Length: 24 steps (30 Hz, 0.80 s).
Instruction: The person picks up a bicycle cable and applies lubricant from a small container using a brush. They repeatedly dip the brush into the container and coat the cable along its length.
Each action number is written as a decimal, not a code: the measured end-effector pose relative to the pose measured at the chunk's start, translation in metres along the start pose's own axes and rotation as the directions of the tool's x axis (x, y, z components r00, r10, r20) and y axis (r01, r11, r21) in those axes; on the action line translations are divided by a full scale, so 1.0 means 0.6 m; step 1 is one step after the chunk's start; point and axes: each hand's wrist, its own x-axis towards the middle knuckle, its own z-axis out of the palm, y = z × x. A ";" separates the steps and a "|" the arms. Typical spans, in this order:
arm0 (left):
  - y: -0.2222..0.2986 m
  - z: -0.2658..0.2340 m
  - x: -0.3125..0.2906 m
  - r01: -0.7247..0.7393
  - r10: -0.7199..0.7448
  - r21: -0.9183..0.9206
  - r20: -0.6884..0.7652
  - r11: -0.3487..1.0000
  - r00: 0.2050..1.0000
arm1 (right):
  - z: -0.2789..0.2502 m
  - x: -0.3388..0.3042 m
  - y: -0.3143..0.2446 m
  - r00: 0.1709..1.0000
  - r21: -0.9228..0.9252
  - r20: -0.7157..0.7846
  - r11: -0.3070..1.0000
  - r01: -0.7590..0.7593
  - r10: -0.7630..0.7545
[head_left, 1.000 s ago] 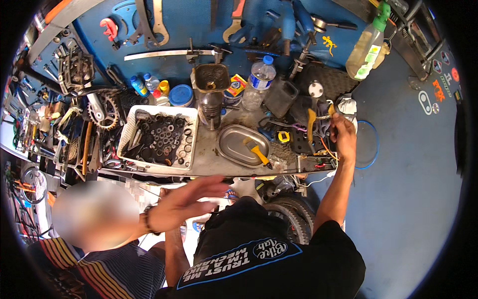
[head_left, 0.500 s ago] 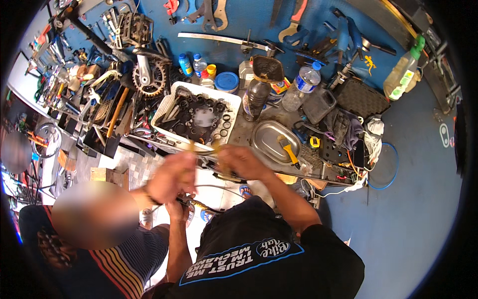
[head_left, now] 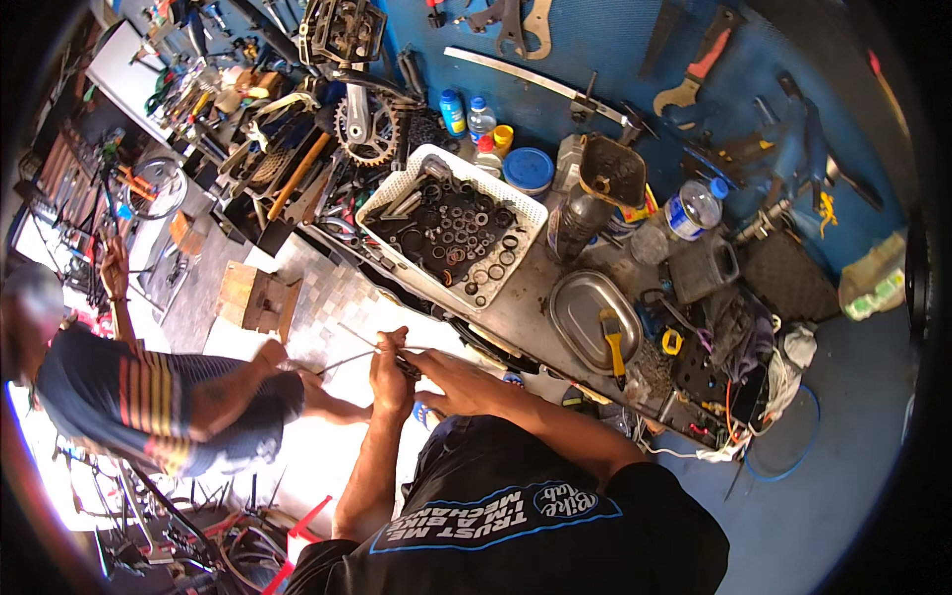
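Observation:
Above the floor, in front of the bench, my left hand (head_left: 393,375) is closed round a thin dark cable (head_left: 346,363), with its thumb side up. Loose ends of the cable stick out to the left of the fist. Close beside it, my right hand (head_left: 448,385) reaches in with bent fingers pinched at a small dark piece (head_left: 408,368) by the left palm. The fingers partly cover this piece, so its kind is not clear.
Before me the bench holds a white basket (head_left: 538,220) of rings and small parts, a steel tray (head_left: 561,322) with a yellow-handled brush (head_left: 615,350), and bottles. A co-worker (head_left: 149,397) stands left, near a cardboard box (head_left: 248,297). Tools hang on the blue wall.
The co-worker has moved away to the left, and their hand is no longer near mine. My right hand has come down from the basket's edge to my left hand. The view has turned.

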 end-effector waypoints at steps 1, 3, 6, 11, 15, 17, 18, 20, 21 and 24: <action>-0.017 0.007 0.005 0.001 -0.001 0.008 0.006 1.000 1.000 | -0.006 -0.007 0.017 0.998 -0.012 0.042 0.999 -0.047 0.047; -0.036 0.016 0.001 0.092 -0.108 0.227 0.056 0.970 0.993 | -0.014 -0.018 0.052 0.994 -0.024 0.067 0.996 -0.081 0.082; -0.005 0.057 -0.005 -0.111 -0.006 0.445 0.255 0.889 0.967 | -0.051 -0.050 0.045 0.996 0.017 0.025 0.996 -0.082 0.082; 0.082 0.051 0.090 -0.282 0.142 0.432 0.329 0.856 0.934 | -0.101 -0.092 0.027 0.977 0.213 0.005 0.955 -0.208 0.212; 0.164 0.069 0.208 -0.546 0.347 0.737 0.430 0.397 0.833 | -0.111 -0.117 0.033 0.968 0.076 -0.212 0.990 -0.117 0.131; 0.167 0.070 0.287 -0.592 0.365 0.797 0.520 0.117 0.772 | -0.116 -0.119 0.017 0.957 0.150 -0.206 0.973 -0.177 0.206; 0.168 0.080 0.326 -0.605 0.333 0.796 0.568 0.011 0.753 | -0.112 -0.124 0.016 0.954 0.146 -0.233 0.977 -0.157 0.188; 0.157 0.100 0.393 -0.528 0.228 0.783 0.608 -0.328 0.760 | -0.108 -0.121 0.011 0.952 0.105 -0.278 0.989 -0.102 0.127; 0.150 0.100 0.426 -0.499 0.172 0.740 0.621 -0.452 0.765 | -0.106 -0.117 0.006 0.952 0.070 -0.296 0.996 -0.063 0.081; 0.126 0.117 0.483 -0.418 0.057 0.651 0.578 -0.633 0.814 | -0.097 -0.120 -0.009 0.951 0.002 -0.300 0.997 -0.078 0.075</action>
